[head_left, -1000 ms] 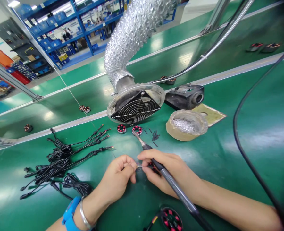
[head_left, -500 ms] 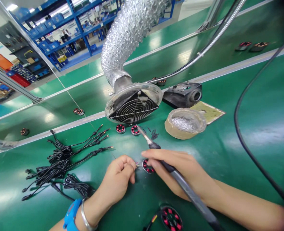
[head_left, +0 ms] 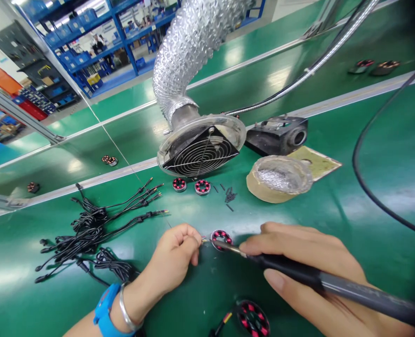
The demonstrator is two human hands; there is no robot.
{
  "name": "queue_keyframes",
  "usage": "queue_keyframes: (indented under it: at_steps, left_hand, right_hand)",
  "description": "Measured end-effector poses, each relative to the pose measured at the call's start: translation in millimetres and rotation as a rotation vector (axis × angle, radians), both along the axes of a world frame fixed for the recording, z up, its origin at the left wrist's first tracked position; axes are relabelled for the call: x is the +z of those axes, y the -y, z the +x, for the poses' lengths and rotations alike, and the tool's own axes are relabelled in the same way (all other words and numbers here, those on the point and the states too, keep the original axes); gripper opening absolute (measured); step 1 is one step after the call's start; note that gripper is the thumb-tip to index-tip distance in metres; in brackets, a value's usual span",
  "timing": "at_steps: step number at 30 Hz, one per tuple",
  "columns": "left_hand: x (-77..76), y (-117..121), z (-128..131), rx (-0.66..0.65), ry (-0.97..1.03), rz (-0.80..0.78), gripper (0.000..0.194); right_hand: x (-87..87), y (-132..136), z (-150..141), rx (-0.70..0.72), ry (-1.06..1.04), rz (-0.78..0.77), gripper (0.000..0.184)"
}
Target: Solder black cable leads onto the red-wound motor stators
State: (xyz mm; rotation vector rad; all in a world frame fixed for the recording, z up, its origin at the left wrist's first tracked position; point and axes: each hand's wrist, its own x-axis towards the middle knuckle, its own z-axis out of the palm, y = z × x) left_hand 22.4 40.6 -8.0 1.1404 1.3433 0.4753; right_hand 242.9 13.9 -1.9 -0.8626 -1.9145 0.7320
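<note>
My left hand (head_left: 177,250) is closed in a pinch on thin wires (head_left: 204,240) beside a small round motor stator (head_left: 221,234) with red segments. The stator lies on the green bench, and the wires run to its left edge. A dark soldering iron (head_left: 292,269) is gripped in my right hand (head_left: 309,238). Its metal tip points left and lies over the lower part of the stator; I cannot tell whether they touch. Nearer to me lies a larger red-and-black stator (head_left: 253,319) with coloured wire ends.
Black cables (head_left: 91,229) lie bundled at left. Two stators (head_left: 202,187) sit below a round fume extractor (head_left: 200,154) on a silver duct. Short black tubes (head_left: 230,194) lie nearby. A bowl (head_left: 279,187) of silvery material and a black iron holder (head_left: 281,135) stand right.
My right hand has turned the soldering iron and moved right, bringing its tip down from beyond the stator to over it. My left hand keeps its pinch. The view has shifted slightly.
</note>
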Motion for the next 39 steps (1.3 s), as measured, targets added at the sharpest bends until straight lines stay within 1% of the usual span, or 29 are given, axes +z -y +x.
queue_keyframes:
  at_steps: [7, 12, 18, 22, 25, 28, 31, 33, 35, 37, 39]
  left_hand:
    - [1.4, -0.5, 0.0, -0.014, -0.009, 0.006, 0.015]
    - [1.9, 0.1, 0.7, -0.016, -0.01, -0.005, 0.017]
    - [1.1, -0.5, 1.2, -0.025, -0.015, -0.001, 0.018]
    - [0.5, -0.4, -0.1, -0.03, -0.013, 0.002, 0.018]
    - [0.4, -0.2, -0.4, -0.029, -0.02, 0.009, 0.017]
    - [0.3, 0.1, 0.3, -0.019, -0.008, 0.002, 0.017]
    - [0.3, 0.4, 1.3, -0.006, 0.007, -0.007, 0.019]
    - [-0.2, 0.8, 1.1, -0.015, 0.024, 0.003, 0.02]
    - [-1.0, 1.4, -0.3, -0.049, 0.036, 0.012, 0.023]
    - [-1.4, 2.3, -2.8, -0.096, 0.036, 0.015, 0.026]
    - [-0.2, 3.5, -5.8, -0.16, 0.029, 0.035, 0.03]
  right_hand:
    - [0.1, 3.2, -2.4, -0.03, -0.001, -0.039, 0.022]
    - [-1.6, 2.5, -4.7, 0.014, -0.039, 0.037, 0.028]
    - [2.6, 8.3, -5.7, -0.112, -0.058, 0.007, 0.026]
    - [5.0, 10.3, -1.6, -0.152, -0.027, 0.016, 0.023]
    - [3.9, 7.6, 0.9, -0.128, -0.01, 0.049, 0.024]
    - [-0.3, 2.6, -0.6, -0.121, -0.008, 0.112, 0.032]
    - [-7.8, -3.4, -7.5, -0.177, -0.064, 0.179, 0.042]
    - [-14.4, -7.8, -14.3, -0.18, -0.082, 0.208, 0.04]
    - [-21.3, -12.2, -22.1, -0.148, -0.057, 0.236, 0.031]
    - [-27.3, -16.3, -29.6, -0.107, -0.02, 0.26, 0.024]
    - [-30.9, -19.2, -35.4, -0.079, 0.001, 0.281, 0.024]
